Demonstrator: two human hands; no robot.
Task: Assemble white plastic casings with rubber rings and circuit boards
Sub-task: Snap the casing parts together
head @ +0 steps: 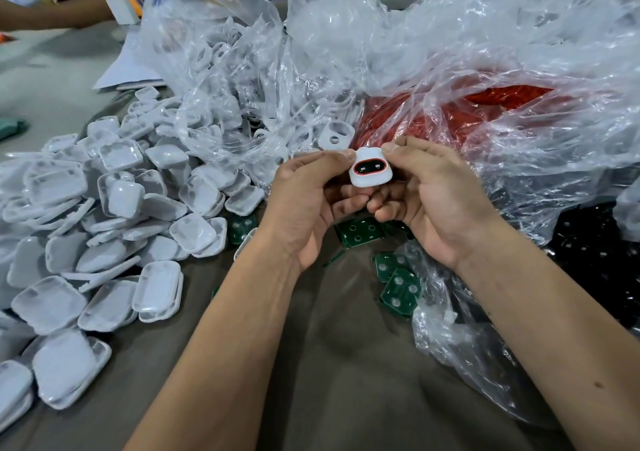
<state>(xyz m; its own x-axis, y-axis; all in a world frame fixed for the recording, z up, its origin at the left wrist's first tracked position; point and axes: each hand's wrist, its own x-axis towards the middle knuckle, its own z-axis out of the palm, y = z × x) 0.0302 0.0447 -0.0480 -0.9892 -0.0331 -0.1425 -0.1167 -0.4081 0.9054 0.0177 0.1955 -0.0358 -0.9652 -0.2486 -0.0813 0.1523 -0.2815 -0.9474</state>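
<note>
I hold one white plastic casing [370, 170] between both hands above the table's middle. A red rubber ring [369, 167] sits around its oval opening, dark inside. My left hand [304, 201] pinches the casing's left side with the thumb on its top corner. My right hand [436, 194] grips the right side the same way. Green circuit boards [398, 286] lie loose on the table below my hands. A clear bag of red rubber rings [433, 118] lies just behind the casing.
A big heap of white casing shells [114, 229] fills the left of the table. Crumpled clear plastic bags [346, 35] rise at the back and right. Black parts [595, 250] lie at the right. Another person's arm [52, 14] reaches in at the far left.
</note>
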